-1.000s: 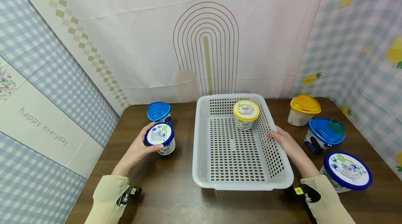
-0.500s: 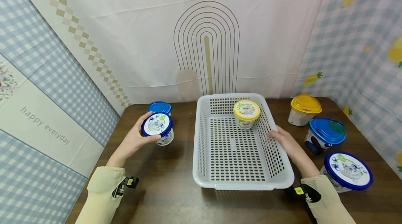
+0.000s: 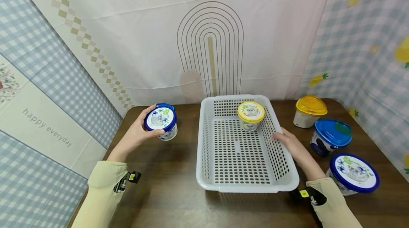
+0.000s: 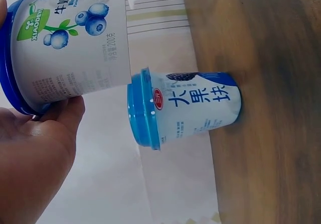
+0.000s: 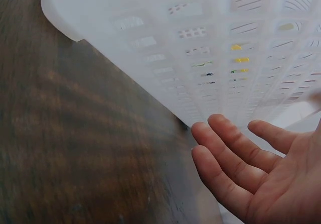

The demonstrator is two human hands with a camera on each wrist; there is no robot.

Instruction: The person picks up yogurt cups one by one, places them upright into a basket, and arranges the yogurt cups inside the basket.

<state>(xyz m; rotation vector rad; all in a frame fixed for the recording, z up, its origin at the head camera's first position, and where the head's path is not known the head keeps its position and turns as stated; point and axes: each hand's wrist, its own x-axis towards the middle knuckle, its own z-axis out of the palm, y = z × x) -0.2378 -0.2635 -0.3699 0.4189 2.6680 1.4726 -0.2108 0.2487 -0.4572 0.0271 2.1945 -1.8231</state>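
My left hand [image 3: 138,133] grips a white yogurt cup [image 3: 161,118] with a dark blue lid, thumb on the near side. Blueberries are printed on its side in the left wrist view, where the cup looks raised off the table. Behind it stands another yogurt cup [image 4: 188,106] with a lighter blue lid, mostly hidden in the head view. My right hand [image 3: 291,147] holds the right rim of a white perforated plastic basket [image 3: 204,180]; its other fingers lie along the outer wall in the right wrist view. Inside the basket is a yellow-lidded cup [image 3: 250,112], near the back right.
Right of the basket stand a yellow-lidded cup [image 3: 308,111], a blue-lidded cup [image 3: 330,137] and a larger-looking cup with a dark blue rim [image 3: 353,173]. A patterned cloth [image 3: 153,43] hangs behind the brown wooden table [image 3: 166,192].
My left hand has moved the held yogurt cup up in the view, away from me, so that it now covers most of the lighter blue-lidded cup. The right hand and basket have stayed put.
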